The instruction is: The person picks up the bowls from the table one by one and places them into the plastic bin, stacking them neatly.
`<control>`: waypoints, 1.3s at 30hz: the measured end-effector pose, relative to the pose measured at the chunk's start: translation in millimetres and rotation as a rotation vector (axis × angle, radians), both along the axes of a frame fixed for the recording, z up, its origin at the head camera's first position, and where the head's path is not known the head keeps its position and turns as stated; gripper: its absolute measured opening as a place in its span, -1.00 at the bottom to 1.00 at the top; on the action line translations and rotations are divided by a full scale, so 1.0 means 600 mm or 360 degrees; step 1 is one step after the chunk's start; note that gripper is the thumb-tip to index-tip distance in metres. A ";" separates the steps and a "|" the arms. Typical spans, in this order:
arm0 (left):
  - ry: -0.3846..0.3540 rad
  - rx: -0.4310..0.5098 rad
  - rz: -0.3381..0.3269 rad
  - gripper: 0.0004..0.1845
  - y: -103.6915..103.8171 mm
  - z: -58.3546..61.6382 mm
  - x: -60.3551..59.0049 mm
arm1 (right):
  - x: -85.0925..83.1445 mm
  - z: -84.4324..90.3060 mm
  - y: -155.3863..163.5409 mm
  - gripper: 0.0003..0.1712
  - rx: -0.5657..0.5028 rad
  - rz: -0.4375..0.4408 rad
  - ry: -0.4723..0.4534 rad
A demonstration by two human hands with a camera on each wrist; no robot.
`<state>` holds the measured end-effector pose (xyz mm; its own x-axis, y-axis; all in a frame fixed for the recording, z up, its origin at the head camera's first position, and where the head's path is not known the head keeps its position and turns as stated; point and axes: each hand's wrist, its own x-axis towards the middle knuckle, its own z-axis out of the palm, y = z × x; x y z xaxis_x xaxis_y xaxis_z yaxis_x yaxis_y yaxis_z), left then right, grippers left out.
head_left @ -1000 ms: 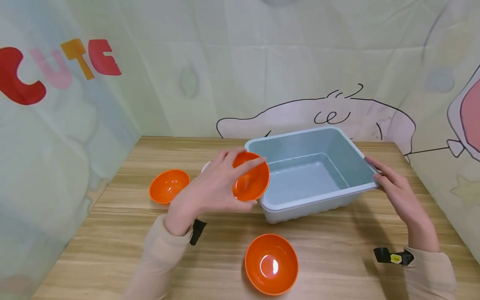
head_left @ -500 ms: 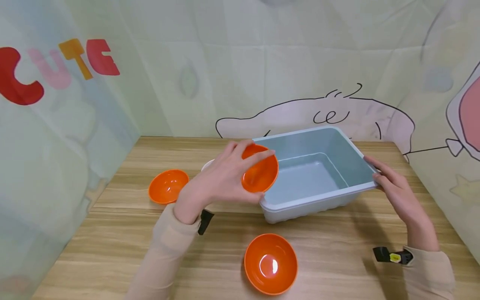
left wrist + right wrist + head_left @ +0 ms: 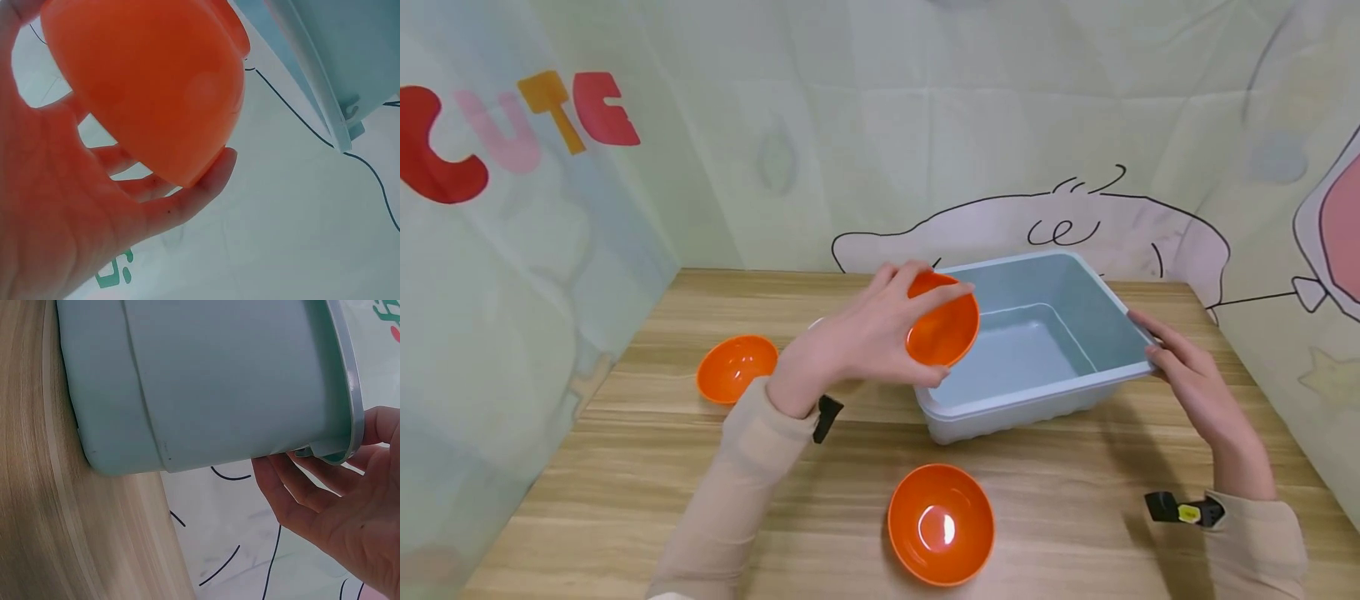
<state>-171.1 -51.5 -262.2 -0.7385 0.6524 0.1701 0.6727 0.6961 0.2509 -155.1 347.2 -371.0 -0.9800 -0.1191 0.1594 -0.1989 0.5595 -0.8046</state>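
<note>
My left hand (image 3: 883, 333) grips an orange bowl (image 3: 946, 325) by its rim, thumb on the near side and fingers over the far side. The bowl is tipped, its hollow facing the pale blue plastic bin (image 3: 1000, 402), over whose left end it hangs. In the left wrist view the bowl's rounded underside (image 3: 156, 81) fills much of the picture. At the bin's right end, my right hand (image 3: 1187, 375) holds the rim, the thumb on top. The right wrist view has its fingers (image 3: 294, 487) curled beneath that rim. Inside the bin I see only its bare floor.
A second orange bowl (image 3: 942, 525) stands upright at the table's near middle. Another orange bowl (image 3: 737, 369) sits at the left. Something white (image 3: 816, 322) is mostly hidden behind my left hand. A printed curtain (image 3: 880, 167) hangs along the wooden table's (image 3: 625, 500) back and sides.
My left hand has carried the orange bowl rightward and a little farther away, from beside the bin's left end to over it. My right hand and the bin have stayed put.
</note>
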 end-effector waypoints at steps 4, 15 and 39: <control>-0.0020 -0.0012 -0.0048 -0.15 0.010 0.005 -0.011 | 0.000 0.000 -0.001 -0.47 -0.0004 -0.0004 0.0000; -0.0091 -0.0113 -0.0085 -0.15 0.031 0.018 -0.038 | -0.001 0.001 -0.003 -0.47 0.0016 -0.0008 0.0003; -0.0306 -0.0246 -0.0135 -0.23 0.095 0.037 -0.084 | 0.000 0.000 -0.001 -0.47 0.0000 0.0001 0.0017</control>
